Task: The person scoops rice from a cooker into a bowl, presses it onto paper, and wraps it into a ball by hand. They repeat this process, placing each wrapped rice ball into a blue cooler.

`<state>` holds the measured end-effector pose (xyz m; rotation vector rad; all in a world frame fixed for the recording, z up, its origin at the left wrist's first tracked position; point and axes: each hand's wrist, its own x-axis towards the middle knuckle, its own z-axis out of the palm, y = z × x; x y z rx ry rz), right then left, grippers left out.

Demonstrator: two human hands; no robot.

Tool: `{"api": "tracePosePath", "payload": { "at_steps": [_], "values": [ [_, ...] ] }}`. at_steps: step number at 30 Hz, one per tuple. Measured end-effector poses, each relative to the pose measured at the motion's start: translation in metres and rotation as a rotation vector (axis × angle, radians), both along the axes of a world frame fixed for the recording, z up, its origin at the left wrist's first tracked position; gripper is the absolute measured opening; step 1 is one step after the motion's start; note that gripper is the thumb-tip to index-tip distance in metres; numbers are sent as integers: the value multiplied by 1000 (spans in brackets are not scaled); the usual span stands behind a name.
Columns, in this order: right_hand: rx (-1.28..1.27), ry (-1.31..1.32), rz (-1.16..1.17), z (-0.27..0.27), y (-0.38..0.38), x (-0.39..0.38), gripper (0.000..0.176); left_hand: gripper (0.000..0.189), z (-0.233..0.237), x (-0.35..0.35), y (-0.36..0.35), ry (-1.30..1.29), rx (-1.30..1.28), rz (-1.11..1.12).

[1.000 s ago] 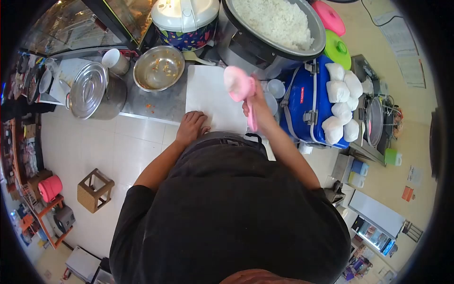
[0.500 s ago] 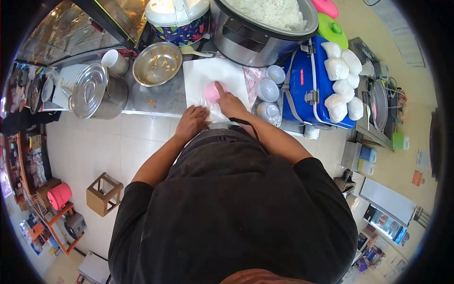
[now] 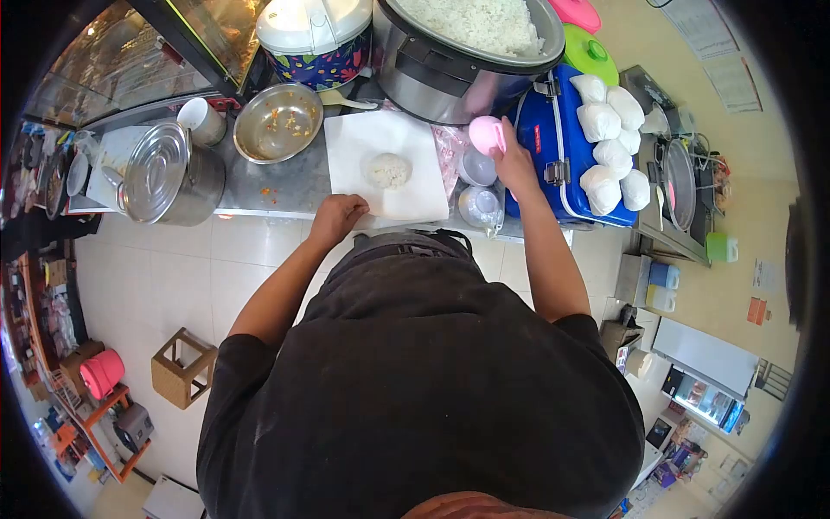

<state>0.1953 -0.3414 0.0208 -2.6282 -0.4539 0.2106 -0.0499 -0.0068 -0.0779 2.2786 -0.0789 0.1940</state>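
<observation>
A sheet of white paper (image 3: 346, 147) lies on the metal counter in front of me, bearing a rounded mound of cooked rice (image 3: 387, 171). My left hand (image 3: 339, 218) is at the near left corner of the paper, its fingers curled together on the edge. Off to the right, my right hand (image 3: 515, 164) grips a small pink bowl (image 3: 486, 136), raised over the clear plastic bowls (image 3: 477, 168). Behind the paper stands a big rice cooker (image 3: 432, 82) with its inner pot full of white rice (image 3: 471, 24).
Left of the paper are a steel bowl (image 3: 251, 130) with food scraps, a lidded pot (image 3: 194, 186) and a white cup (image 3: 201, 121). A blue cooler box (image 3: 545, 160) at right carries several white wrapped bundles (image 3: 598, 121). A patterned rice cooker (image 3: 316, 65) stands behind.
My right hand has lifted the pink bowl off the paper and carried it right, uncovering the rice mound. My left hand has drawn back left to the paper's edge, its fingers now curled.
</observation>
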Motion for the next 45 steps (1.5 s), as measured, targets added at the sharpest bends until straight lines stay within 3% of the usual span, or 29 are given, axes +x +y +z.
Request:
{"api": "tracePosePath", "payload": {
  "at_steps": [4,7,10,13,15,18,21,24,28,30,33,34,36,39,42,45],
  "values": [
    [-113,-87,-109,-6,1,-18,75,13,10,5,1,132,19,-30],
    [-156,-637,39,2,11,-44,71,15,11,5,-1,57,14,-41],
    [235,-278,391,-29,29,-72,61,14,13,5,-4,-12,-93,34],
    [148,-84,657,-49,51,-110,55,15,13,10,-1,-15,-96,63],
    [87,-110,711,-78,55,-116,43,16,13,12,0,2,-95,84],
    [-16,-20,661,-90,57,-112,30,17,15,12,3,10,-68,106],
    [118,52,480,-74,61,-112,26,20,22,9,4,38,-94,76],
    [209,206,466,-58,61,-101,25,24,40,6,3,38,-106,19],
    [187,189,404,-40,64,-97,25,25,38,14,4,-189,103,-56],
    [199,204,381,-34,67,-96,23,23,24,17,10,-129,88,1],
    [375,-134,398,-39,64,-100,19,19,8,16,11,-80,-33,119],
    [313,-150,464,-52,55,-98,18,18,7,15,10,-70,-90,165],
    [189,-184,592,-68,35,-94,17,17,8,10,16,-53,-74,65],
    [209,-54,461,-66,22,-108,17,17,13,-2,25,-12,-3,-47],
    [331,-56,499,-68,5,-121,17,18,35,-21,24,-25,0,-120],
    [598,54,367,-60,-2,-138,16,15,41,-31,23,-9,-153,-94]
  ]
}}
